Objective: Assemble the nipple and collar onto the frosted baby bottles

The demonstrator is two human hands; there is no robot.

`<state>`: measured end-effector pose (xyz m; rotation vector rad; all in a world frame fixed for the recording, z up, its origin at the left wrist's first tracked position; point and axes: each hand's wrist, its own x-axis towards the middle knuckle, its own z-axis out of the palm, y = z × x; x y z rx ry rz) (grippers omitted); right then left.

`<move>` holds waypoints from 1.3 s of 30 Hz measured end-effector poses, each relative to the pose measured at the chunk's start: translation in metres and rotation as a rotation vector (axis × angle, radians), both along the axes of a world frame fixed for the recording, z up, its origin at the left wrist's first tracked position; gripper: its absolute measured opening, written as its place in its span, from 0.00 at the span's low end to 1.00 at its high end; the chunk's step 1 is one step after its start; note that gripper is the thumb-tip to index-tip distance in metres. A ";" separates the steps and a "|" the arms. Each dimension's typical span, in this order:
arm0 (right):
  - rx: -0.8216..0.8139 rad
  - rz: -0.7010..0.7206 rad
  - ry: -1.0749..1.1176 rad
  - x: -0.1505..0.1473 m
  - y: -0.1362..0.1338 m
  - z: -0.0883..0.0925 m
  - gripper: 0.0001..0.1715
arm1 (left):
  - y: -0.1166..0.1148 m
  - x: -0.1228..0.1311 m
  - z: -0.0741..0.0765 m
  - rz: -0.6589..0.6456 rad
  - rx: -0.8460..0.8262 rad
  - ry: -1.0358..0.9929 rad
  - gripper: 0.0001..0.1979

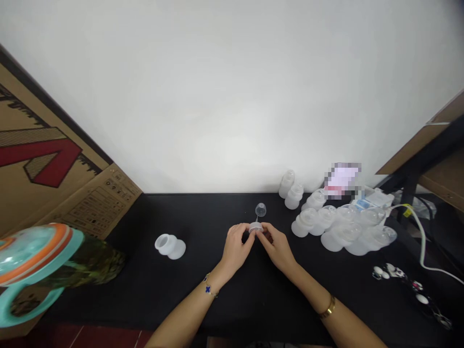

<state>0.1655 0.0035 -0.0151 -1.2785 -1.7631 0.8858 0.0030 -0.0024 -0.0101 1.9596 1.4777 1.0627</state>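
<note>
My left hand (236,247) and my right hand (276,245) meet over the middle of a black table (203,295). Both pinch a small grey round part (255,227) between their fingertips. A small clear dome-shaped cap (260,210) stands just behind that part; whether it is joined to it I cannot tell. A bracelet with a blue charm sits on my left wrist and a gold bangle on my right.
A white plastic bottle-shaped piece (170,246) lies to the left. Several like translucent pieces (340,227) are heaped at the right by the wall. A cardboard box (54,164) and a teal-orange object (32,261) are at left; a white cable (422,241) and small white parts (393,271) at right.
</note>
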 end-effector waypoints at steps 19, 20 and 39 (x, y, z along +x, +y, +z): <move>-0.032 0.017 0.004 0.002 -0.001 0.002 0.14 | -0.001 0.000 0.000 0.020 -0.035 0.005 0.10; -0.034 0.019 0.002 0.002 -0.001 0.002 0.14 | -0.001 0.000 0.000 0.018 -0.038 0.005 0.10; -0.037 0.040 -0.019 0.002 -0.001 0.002 0.16 | -0.002 0.000 0.000 0.014 -0.054 0.025 0.11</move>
